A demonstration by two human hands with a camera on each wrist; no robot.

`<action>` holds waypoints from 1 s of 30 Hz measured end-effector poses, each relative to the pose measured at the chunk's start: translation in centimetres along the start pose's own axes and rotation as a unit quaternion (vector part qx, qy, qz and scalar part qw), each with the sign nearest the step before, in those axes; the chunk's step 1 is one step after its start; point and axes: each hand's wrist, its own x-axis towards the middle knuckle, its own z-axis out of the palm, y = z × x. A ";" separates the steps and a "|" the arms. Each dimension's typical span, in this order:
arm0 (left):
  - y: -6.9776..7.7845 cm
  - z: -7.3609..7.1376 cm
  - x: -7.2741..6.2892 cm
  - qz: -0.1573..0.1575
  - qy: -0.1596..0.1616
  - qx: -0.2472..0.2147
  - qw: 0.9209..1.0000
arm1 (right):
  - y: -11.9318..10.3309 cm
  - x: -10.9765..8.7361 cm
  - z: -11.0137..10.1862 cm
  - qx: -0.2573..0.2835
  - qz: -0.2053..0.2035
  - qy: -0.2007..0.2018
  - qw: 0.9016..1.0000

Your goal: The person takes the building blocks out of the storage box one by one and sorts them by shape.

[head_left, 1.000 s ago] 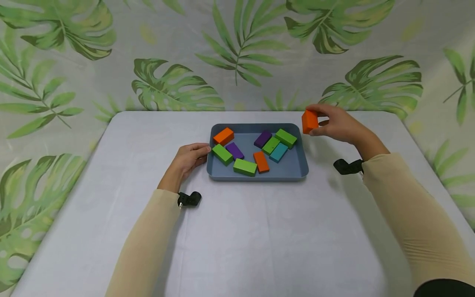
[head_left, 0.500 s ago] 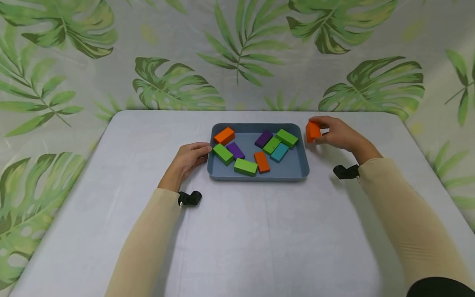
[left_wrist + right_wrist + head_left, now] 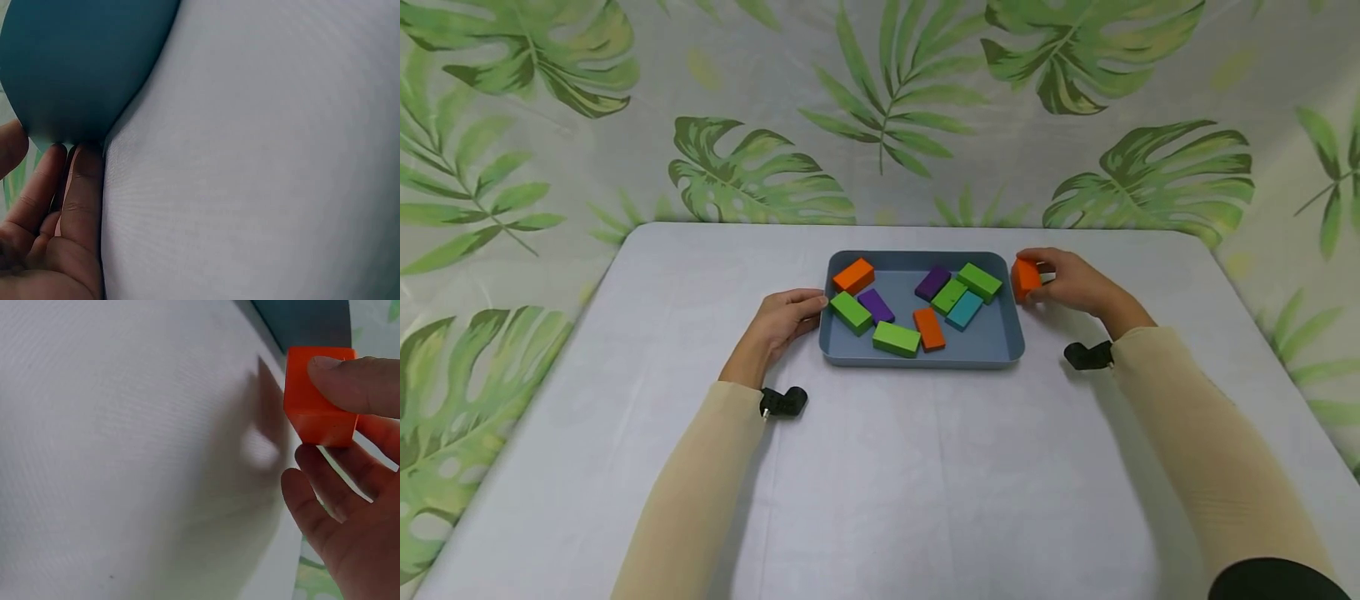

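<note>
Right hand (image 3: 1077, 282) pinches orange block (image 3: 1024, 282) — left hand (image 3: 777, 323) touches tray (image 3: 987, 337).

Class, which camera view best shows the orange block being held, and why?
The right wrist view: the orange block appears large, with two faces visible, though the right hand partly covers it. The head view shows it smaller, beside the tray, also partly covered. The left wrist view does not show it.
</note>
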 end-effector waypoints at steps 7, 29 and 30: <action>0.0 0.2 -0.1 -0.001 0.002 0.002 1.000 | 0.5 0.1 0.3 0.004 0.012 -0.005 1.000; 0.0 0.2 -0.1 0.002 0.007 0.007 1.000 | 0.2 -0.3 1.2 0.025 -0.002 0.010 1.000; -0.1 0.2 -0.1 0.002 0.007 0.008 1.000 | 0.2 -0.3 1.2 0.025 0.000 0.010 1.000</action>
